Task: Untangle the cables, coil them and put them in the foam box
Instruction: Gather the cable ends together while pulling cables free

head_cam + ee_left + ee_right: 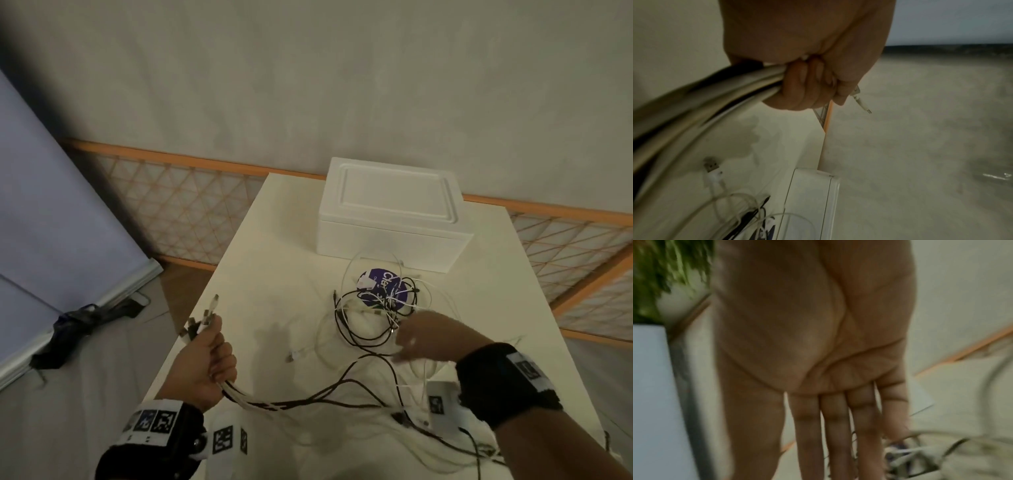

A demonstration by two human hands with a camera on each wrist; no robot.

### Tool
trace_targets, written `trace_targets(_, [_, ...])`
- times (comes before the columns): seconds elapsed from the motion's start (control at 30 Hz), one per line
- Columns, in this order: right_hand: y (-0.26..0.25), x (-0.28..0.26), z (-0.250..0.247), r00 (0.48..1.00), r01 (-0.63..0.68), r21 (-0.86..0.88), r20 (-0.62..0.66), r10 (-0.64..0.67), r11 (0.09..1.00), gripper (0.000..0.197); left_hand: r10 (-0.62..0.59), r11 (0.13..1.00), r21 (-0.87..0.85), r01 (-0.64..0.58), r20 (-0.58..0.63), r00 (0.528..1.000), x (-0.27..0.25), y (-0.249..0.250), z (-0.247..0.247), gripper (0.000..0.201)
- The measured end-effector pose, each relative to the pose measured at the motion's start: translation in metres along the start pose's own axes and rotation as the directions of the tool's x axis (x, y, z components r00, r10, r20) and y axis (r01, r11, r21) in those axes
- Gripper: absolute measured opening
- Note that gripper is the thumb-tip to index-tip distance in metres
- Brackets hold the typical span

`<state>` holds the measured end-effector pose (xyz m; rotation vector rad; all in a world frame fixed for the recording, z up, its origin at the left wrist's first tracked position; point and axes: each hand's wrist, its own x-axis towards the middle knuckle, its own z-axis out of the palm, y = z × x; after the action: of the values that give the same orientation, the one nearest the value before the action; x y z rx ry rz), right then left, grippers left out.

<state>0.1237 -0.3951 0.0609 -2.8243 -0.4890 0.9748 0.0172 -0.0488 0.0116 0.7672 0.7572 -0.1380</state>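
My left hand (212, 359) grips a bundle of white and black cables (291, 404) at the table's left edge, their plug ends (202, 318) sticking up past my thumb. In the left wrist view the fist (807, 84) is closed round the same bundle (705, 100). A tangle of black and white cables (380, 308) lies in front of the white foam box (390, 212), whose lid is on. My right hand (421, 337) hovers just beside the tangle; in the right wrist view its fingers (838, 426) are straight and hold nothing.
The white table (267, 260) has a purple round sticker (383, 284) under the tangle. A loose white USB plug (712, 167) lies on the table. An orange lattice rail (191, 205) runs behind, and a blue-grey panel (51, 212) leans at the left over the floor.
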Motion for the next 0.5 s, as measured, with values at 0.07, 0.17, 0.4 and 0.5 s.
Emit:
trace_targets(0.07, [-0.026, 0.020, -0.004, 0.983, 0.091, 0.136, -0.173, -0.067, 0.986, 0.022, -0.032, 0.999, 0.011, 0.032, 0.013, 0.999, 0.003, -0.006, 0.007, 0.056])
trace_targets(0.17, [-0.048, 0.059, 0.011, 0.979, 0.092, 0.065, -0.187, -0.078, 0.994, 0.025, -0.055, 0.998, 0.022, 0.054, 0.029, 0.998, 0.005, -0.013, 0.023, 0.053])
trace_targets(0.4, [-0.050, 0.101, 0.054, 0.986, 0.010, -0.043, -0.168, -0.018, 0.999, 0.027, -0.032, 0.986, 0.163, 0.026, 0.035, 0.999, 0.003, -0.015, 0.050, 0.054])
trace_targets(0.5, [-0.044, 0.102, 0.059, 0.976, 0.013, -0.033, -0.218, -0.020, 0.999, 0.029, -0.040, 0.987, 0.157, 0.036, 0.021, 0.999, 0.005, -0.016, 0.051, 0.055])
